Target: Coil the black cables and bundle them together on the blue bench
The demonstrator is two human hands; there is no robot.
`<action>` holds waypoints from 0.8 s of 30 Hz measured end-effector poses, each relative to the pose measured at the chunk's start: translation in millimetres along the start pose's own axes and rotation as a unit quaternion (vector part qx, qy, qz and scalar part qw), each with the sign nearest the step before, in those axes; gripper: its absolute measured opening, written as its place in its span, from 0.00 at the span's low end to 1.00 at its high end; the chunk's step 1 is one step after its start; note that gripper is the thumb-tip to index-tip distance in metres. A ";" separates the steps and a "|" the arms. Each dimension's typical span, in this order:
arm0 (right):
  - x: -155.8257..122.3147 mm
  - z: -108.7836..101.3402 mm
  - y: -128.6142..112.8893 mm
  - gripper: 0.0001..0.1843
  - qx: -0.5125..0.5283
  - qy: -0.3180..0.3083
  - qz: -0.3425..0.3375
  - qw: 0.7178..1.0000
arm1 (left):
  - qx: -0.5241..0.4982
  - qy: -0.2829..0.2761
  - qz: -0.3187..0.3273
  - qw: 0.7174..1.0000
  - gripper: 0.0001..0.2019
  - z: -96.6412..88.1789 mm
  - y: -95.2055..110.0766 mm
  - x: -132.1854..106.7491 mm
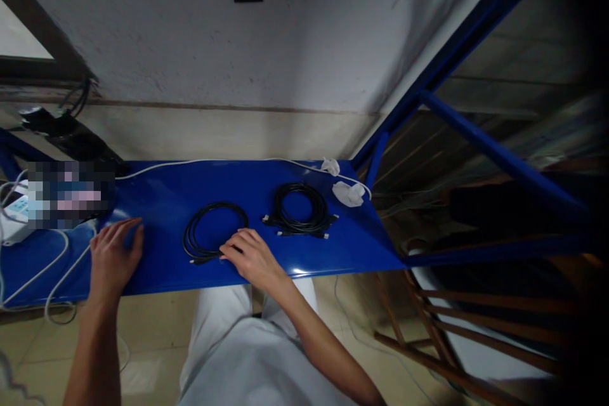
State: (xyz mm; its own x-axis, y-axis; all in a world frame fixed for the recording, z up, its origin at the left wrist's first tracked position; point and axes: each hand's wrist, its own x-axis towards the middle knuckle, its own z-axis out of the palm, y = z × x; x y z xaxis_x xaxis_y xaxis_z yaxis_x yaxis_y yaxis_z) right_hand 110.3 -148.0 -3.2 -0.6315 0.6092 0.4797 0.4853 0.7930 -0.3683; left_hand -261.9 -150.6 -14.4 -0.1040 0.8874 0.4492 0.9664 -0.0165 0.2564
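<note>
A blue metal table [166, 196] runs across the middle of the view. Two coiled black cables lie on it. My right hand [252, 257] rests on the near edge of the left coil [209, 228], fingers curved over the cable end. The right coil [299, 209] lies apart from the hand, further back and to the right, its ends sticking out. My left hand [114, 254] lies flat on the table near the front edge, fingers stretched out, holding nothing.
A white cord [214, 162] runs along the table's back edge to white plugs [349, 193] at the right corner. White cables [42, 273] and a white power strip [14, 216] lie at the left. A blue frame [476, 133] and wooden slats [428, 330] stand at the right.
</note>
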 end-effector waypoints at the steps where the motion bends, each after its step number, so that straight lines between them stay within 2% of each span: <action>1: -3.1 2.9 -0.3 0.08 0.000 -0.011 0.002 1.000 | -0.001 -0.006 -0.001 1.000 0.16 0.5 2.8 -0.3; 4: -13.6 0.2 2.5 0.09 0.005 -0.033 0.017 0.999 | 0.005 -0.007 -0.010 1.000 0.17 -0.1 3.0 2.3; 9: -33.2 -20.7 9.7 0.10 0.010 -0.031 0.059 0.998 | 0.026 0.015 -0.031 0.999 0.21 -6.0 -9.2 14.3; 12: -46.1 -33.3 12.5 0.12 0.009 -0.029 0.083 0.996 | 0.008 0.011 -0.035 0.999 0.20 -5.3 -7.6 17.5; 17: -60.7 -41.8 16.0 0.15 0.015 -0.030 0.112 0.993 | 0.005 -0.005 -0.002 1.000 0.18 6.1 12.3 12.4; 22: -62.6 -37.1 20.6 0.13 -0.001 -0.013 0.143 0.990 | -0.038 0.028 -0.010 0.999 0.17 14.2 37.9 8.7; 24: -62.4 -36.7 23.2 0.13 -0.005 -0.010 0.150 0.989 | -0.052 0.022 -0.001 0.998 0.17 16.6 46.9 7.5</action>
State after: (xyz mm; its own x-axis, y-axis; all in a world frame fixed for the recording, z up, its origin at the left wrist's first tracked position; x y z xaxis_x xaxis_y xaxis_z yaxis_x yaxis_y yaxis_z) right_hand 183.2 -167.7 -12.4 -0.4694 0.8171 0.3346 0.6582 0.5764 -0.4843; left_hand -213.5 -137.1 -13.2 -0.1182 0.8660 0.4859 0.9366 -0.0653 0.3443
